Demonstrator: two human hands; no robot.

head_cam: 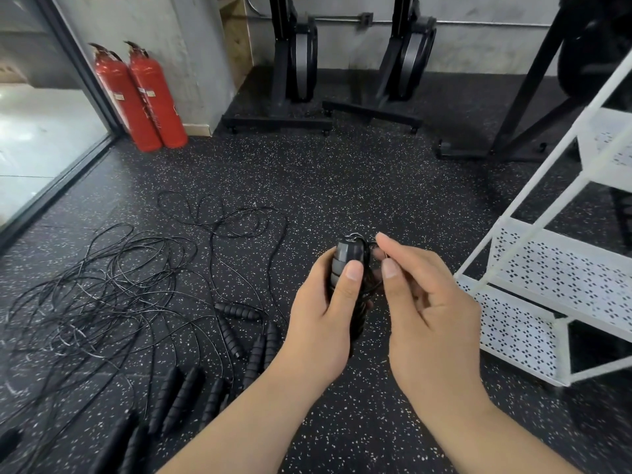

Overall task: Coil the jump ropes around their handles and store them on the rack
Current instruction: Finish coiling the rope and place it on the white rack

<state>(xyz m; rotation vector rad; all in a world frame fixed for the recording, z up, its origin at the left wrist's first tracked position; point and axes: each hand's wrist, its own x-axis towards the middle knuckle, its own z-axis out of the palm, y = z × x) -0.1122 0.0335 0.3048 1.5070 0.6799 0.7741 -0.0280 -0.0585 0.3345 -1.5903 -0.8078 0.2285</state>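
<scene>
Head view: handles [349, 260] upright inside left grip [321, 323] (right grip [427, 302] pinches cord [366, 254]).

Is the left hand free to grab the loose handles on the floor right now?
Probably not yet: the left hand grips the coiled rope's handles, so it is occupied. Nothing blocks the way down to the loose handles on the floor.
</scene>
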